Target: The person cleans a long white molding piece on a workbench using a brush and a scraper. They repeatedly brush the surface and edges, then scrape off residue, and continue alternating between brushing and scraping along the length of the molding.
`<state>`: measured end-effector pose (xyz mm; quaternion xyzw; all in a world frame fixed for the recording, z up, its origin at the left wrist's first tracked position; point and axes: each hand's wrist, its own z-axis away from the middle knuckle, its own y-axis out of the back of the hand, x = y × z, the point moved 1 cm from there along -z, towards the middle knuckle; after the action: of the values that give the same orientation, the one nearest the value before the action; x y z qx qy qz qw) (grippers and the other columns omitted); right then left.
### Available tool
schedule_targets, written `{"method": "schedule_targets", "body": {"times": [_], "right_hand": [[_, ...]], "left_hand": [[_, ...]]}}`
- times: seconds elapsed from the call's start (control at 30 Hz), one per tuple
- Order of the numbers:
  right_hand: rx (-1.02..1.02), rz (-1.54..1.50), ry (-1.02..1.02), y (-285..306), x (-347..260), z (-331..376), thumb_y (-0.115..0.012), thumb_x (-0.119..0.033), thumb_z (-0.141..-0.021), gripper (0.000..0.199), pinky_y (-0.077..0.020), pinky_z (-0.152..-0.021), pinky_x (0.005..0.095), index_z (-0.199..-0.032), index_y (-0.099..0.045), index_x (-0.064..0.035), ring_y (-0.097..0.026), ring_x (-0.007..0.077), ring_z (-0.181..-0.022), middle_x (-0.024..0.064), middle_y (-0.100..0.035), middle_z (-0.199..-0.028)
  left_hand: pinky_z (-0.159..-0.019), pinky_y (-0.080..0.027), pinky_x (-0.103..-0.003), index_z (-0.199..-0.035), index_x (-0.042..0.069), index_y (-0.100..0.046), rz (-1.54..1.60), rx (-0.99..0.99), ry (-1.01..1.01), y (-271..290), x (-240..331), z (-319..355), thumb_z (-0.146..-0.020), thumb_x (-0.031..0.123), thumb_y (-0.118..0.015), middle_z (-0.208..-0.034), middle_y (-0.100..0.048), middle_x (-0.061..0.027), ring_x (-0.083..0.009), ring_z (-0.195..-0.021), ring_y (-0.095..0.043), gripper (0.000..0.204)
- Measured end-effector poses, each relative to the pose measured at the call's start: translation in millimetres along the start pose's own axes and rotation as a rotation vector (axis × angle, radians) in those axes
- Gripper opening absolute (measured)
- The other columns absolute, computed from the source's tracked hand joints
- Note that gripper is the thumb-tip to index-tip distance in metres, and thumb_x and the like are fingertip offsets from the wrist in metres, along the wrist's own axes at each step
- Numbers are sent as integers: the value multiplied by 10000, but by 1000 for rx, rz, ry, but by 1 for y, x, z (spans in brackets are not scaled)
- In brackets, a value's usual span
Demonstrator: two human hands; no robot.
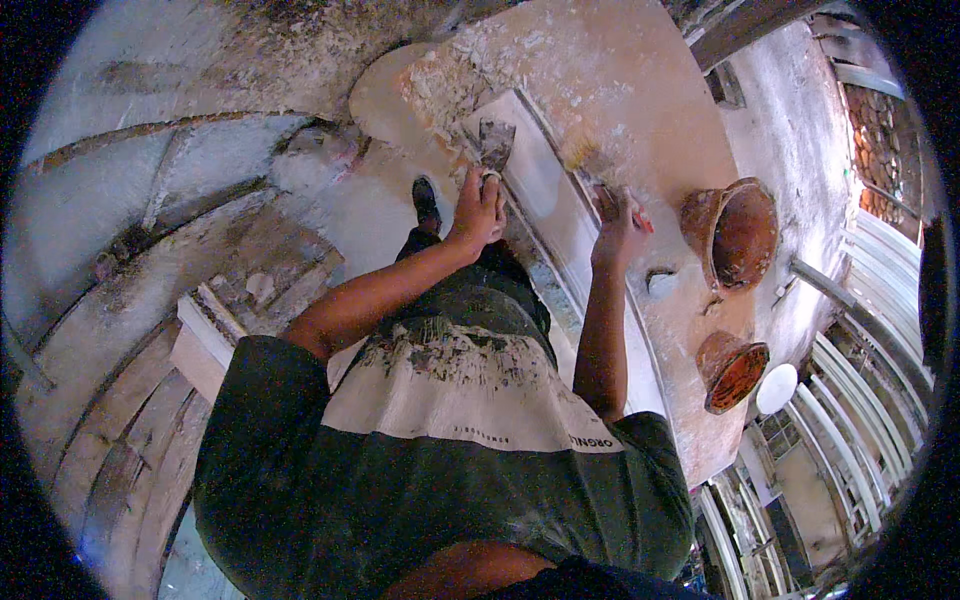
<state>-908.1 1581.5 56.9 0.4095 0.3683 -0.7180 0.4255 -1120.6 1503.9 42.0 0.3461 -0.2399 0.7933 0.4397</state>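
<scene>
Scraper [497, 140] is gripped in the left hand [480, 212], over a long pale moulding [566, 238] on the counter [690, 140]. The right hand [620, 230] grasps a brush [593, 162] near the moulding's edge; 2 brown buckets [698, 236] sit farther right.

The left forearm [385, 292] slants forward and inward from an outward-set, bent elbow [310, 330], ending in the left hand [477, 217], which is curled in a closed grip. The right forearm [603, 322] extends nearly straight ahead; the right hand [616, 240], likewise closed, lies roughly level with the left and apart from it
</scene>
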Motion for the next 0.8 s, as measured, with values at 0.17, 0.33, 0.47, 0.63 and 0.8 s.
{"method": "schedule_targets", "body": {"times": [0.17,0.33,0.47,0.63,0.8], "right_hand": [[-115,-6,-55,-19,8,-27,-557,-205,-929,345,-539,-817,415,-1113,-500,82,-615,341,-1039,211,-603,-1100],[-108,-234,-374,-16,11,-58,-520,-282,-945,469,-535,-827,428,-1250,-427,61,-573,336,-1101,209,-543,-1194],[-480,278,-360,-61,-3,-4,-549,-338,-926,587,-516,-820,412,-1393,-342,-48,-585,312,-1038,171,-540,-1193],[-546,815,3,-109,-7,11,-572,-233,-903,589,-493,-796,402,-1418,-331,-79,-600,328,-934,207,-528,-1183],[-623,1354,390,-125,-49,22,-555,-141,-887,421,-498,-823,430,-1301,-486,-113,-618,375,-962,212,-588,-1162]], "left_hand": [[-380,-373,-291,-1014,186,-439,340,52,28,1,40,-91,-949,311,-481,-696,-509,-11,-137,-471,-457,148],[-456,-408,-278,-1083,155,-420,259,-170,-26,-4,68,-77,-952,322,-482,-796,-533,-24,-136,-555,-519,222],[-822,-448,-354,-1198,85,-497,-21,-389,-29,-15,31,-45,-949,329,-483,-1046,-562,-54,-210,-925,-574,348],[-1059,-301,-444,-1343,29,-405,-691,-457,-604,2,32,-49,-892,288,-553,-1328,-432,-165,-324,-1268,-379,541],[-1098,-251,-509,-1378,-24,-333,-1229,-496,-951,33,39,-41,-797,274,-633,-1498,-204,-211,-385,-1389,-190,718]]}}
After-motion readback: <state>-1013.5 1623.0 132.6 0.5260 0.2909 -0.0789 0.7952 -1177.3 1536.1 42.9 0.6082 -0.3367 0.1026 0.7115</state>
